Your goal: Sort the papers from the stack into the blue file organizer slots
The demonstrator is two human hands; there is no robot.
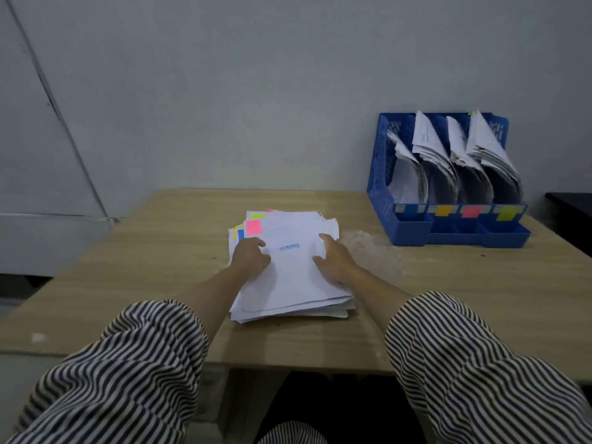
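Observation:
A stack of white papers (290, 277) lies in the middle of the wooden table (144, 277). Its top sheet bears a blue stamp (289, 247) and a pink sticky note (253, 227); yellow, blue and green notes stick out from sheets below. My left hand (250, 256) rests on the stack's left side, fingers curled on the top sheet. My right hand (333, 259) lies on the right side, fingers spread on the paper. The blue file organizer (413, 229) stands at the back right, its slots holding curled papers, with blue, orange, pink and yellow-green labels along the front.
A grey wall rises behind the table. A dark surface (570, 203) shows at the far right beyond the organizer. A pale worn patch (371, 248) marks the table between stack and organizer. My striped sleeves fill the bottom of the view.

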